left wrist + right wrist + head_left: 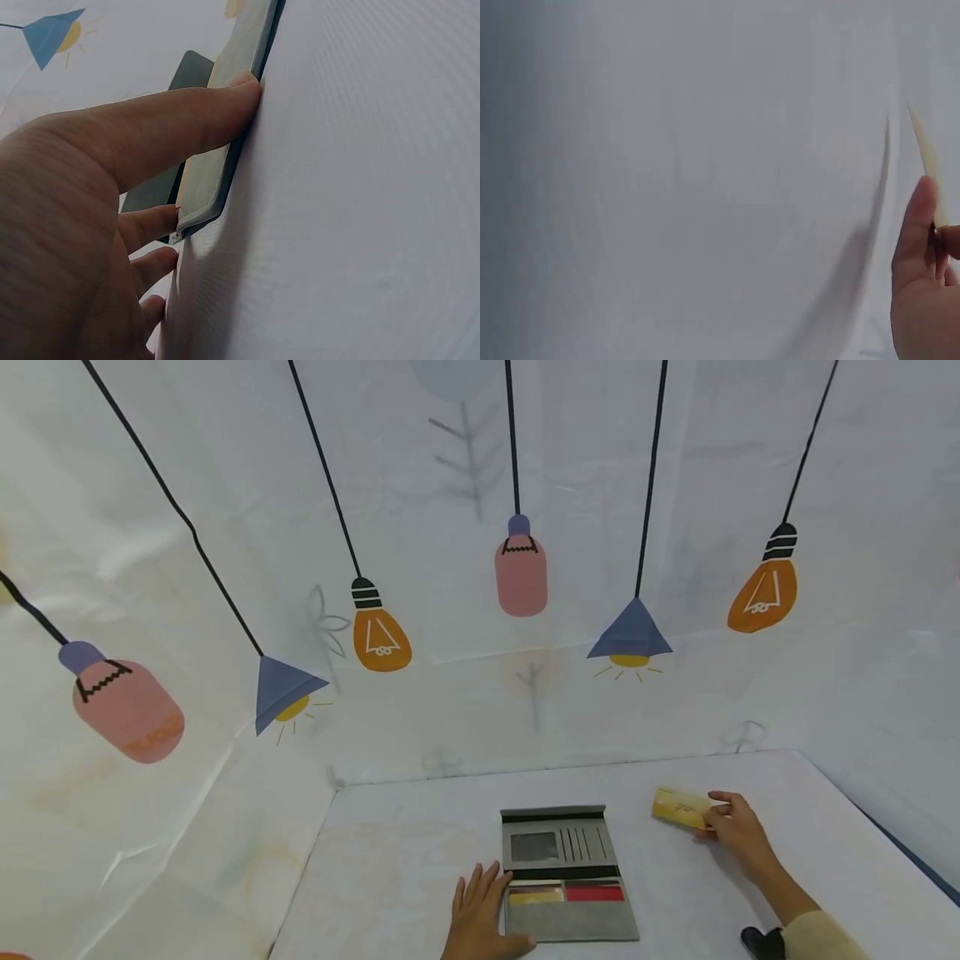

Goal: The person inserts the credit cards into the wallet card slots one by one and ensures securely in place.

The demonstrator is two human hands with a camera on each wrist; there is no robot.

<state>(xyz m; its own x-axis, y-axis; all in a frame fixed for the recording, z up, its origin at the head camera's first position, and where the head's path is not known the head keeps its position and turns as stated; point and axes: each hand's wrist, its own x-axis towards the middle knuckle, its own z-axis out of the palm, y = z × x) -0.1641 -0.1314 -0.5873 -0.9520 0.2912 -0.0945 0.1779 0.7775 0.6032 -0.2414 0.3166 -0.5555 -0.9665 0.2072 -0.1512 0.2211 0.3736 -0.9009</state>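
Observation:
A grey wallet [572, 920] lies unfolded on the white table, with a yellow card [536, 896] and a red card [594, 892] showing in its lower slots. My left hand [483, 917] rests at the wallet's lower left corner. In the left wrist view, its thumb [225, 112] presses on the wallet's edge [206, 176] and the fingers extend along the adjoining side. To the right of the wallet, my right hand [742, 837] pinches a thin yellow card with faint lettering [678, 807] by one end. Edge-on in the right wrist view, this card [924, 142] looks slightly bowed.
The wallet's upper half has a dark clear window [534, 846] beside several narrow slits. White sheeting with printed hanging lamps [630, 631] rises behind and to the left of the table [390, 860]. A black strap [761, 942] sits by the right sleeve [821, 937].

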